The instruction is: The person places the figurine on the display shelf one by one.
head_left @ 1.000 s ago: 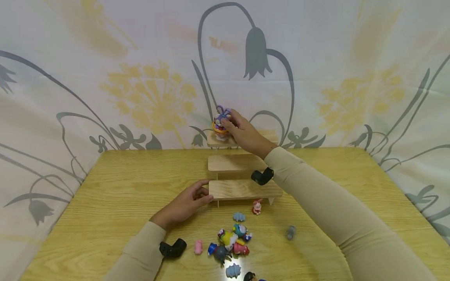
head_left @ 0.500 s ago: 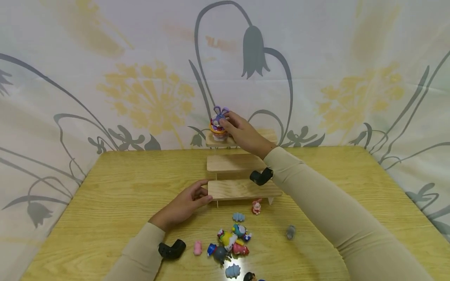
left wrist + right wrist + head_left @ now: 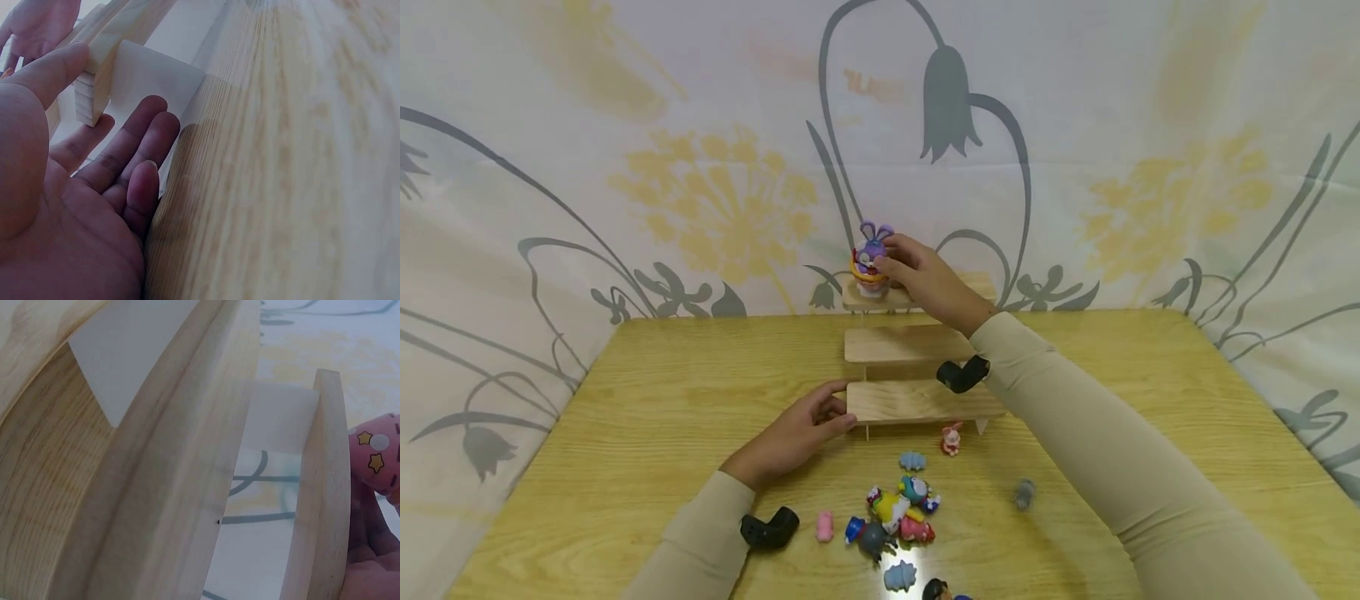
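A three-step wooden display stand [image 3: 917, 402] stands at the back of the table. On the left end of its top step is a purple rabbit-eared figurine [image 3: 870, 265] with an orange ring round it. My right hand [image 3: 932, 283] pinches the figurine from its right side. In the right wrist view its pink, star-printed base [image 3: 375, 453] is at the top board, with my fingers partly hidden behind that board. My left hand [image 3: 797, 433] grips the left end of the lowest step, thumb and index finger on the board [image 3: 94, 94], the other fingers loosely bent.
Toy figures [image 3: 891, 512] lie clustered in front of the stand. Around them are a pink piece [image 3: 824, 526], two blue-grey pieces [image 3: 900, 575], a grey one [image 3: 1025, 494] and a dark-haired figure [image 3: 936, 590]. A small rabbit [image 3: 951, 439] stands by the lowest step. Patterned cloth hangs behind.
The purple figurine has turned a little in my right hand, still at the left end of the top step. My left hand keeps its place on the lowest step.
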Demonstrator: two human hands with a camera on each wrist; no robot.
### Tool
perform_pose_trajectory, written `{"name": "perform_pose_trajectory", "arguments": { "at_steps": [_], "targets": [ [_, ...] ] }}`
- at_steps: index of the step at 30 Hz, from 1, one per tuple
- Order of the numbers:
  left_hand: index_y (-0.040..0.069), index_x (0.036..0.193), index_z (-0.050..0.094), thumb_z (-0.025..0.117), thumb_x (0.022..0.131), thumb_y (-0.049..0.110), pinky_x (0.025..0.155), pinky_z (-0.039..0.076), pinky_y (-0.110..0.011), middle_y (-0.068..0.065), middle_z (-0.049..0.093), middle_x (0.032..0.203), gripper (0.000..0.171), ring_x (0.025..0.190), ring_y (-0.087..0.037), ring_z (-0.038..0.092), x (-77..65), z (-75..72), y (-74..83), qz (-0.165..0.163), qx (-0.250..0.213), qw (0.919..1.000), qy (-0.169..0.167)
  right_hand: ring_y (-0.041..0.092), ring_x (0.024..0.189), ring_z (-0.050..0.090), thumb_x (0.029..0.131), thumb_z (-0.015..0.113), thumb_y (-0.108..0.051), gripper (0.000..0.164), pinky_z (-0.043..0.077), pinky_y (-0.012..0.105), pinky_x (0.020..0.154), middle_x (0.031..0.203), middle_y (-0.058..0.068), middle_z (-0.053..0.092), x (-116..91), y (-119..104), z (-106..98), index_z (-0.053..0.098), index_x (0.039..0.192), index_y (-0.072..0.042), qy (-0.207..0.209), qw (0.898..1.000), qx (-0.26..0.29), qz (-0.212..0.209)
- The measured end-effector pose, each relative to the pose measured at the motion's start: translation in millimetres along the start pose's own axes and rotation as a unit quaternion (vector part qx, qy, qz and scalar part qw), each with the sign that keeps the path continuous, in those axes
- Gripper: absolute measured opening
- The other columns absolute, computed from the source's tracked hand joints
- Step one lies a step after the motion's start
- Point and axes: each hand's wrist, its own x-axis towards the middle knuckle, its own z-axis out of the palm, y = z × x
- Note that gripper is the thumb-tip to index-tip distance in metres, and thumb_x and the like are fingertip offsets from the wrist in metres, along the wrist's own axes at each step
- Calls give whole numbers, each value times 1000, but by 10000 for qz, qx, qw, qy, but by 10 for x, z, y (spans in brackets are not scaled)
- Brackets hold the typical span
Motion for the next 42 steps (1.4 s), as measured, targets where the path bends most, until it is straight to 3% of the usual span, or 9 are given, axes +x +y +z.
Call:
{"name": "perform_pose_trajectory", "arguments": {
  "at_steps": [10, 19, 23, 26, 32, 36, 42],
  "targets": [
    [10, 158, 24, 55, 103, 38, 100, 45, -41, -10, 63, 124, 69, 115, -20, 60, 8, 31, 38, 23, -68, 10000, -34, 25, 119, 57, 103, 55, -21, 42, 47, 40, 102, 135, 15, 57, -40, 9, -57, 47, 141, -6, 16, 9997, -221, -32],
    [11, 159, 25, 56, 103, 39, 102, 44, -43, -9, 62, 126, 70, 116, -20, 59, 13, 62, 54, -32, -125, 9999, -13, 24, 119, 59, 102, 54, -15, 46, 49, 32, 97, 138, 18, 56, -69, 26, -106, 45, 146, -4, -22, 9999, 132, -32],
    [11, 159, 25, 57, 102, 40, 102, 45, -43, -8, 62, 126, 71, 115, -20, 60, 7, 63, 80, -91, -78, 9999, 22, 28, 122, 57, 100, 55, -15, 49, 48, 41, 100, 142, 16, 51, -93, 34, -107, 43, 147, -7, 226, 9994, -41, -273],
    [10, 159, 25, 56, 102, 41, 102, 45, -43, -9, 62, 126, 71, 116, -20, 60, 9, 58, 87, -91, -58, 9999, 1, 29, 123, 55, 99, 54, -11, 45, 46, 43, 102, 141, 17, 51, -138, 61, -105, 46, 144, -6, 721, 9951, -111, -661],
    [10, 159, 24, 56, 102, 42, 101, 45, -41, -10, 61, 128, 72, 117, -20, 59, 2, 34, 70, -135, 24, 9999, 0, 32, 121, 52, 100, 50, -6, 34, 41, 41, 102, 131, 19, 55, -377, -87, -7, 53, 133, 0, 1550, 9766, -292, -1461],
    [9, 159, 23, 55, 103, 41, 100, 45, -41, -11, 60, 129, 72, 117, -21, 59, 3, 21, 45, -73, 42, 10000, 2, 32, 116, 54, 100, 50, -7, 30, 43, 34, 98, 124, 17, 58, -642, -174, 93, 56, 127, 2, 1577, 9699, -465, -1796],
    [9, 159, 23, 55, 103, 42, 100, 46, -40, -9, 61, 126, 73, 115, -19, 59, -7, 5, 35, -113, 13, 9999, -11, 23, 102, 59, 96, 54, 5, 24, 47, 20, 91, 111, 18, 62, -1069, -46, 211, 61, 119, 4, 1541, 9586, -838, -2243]
  ]
}}
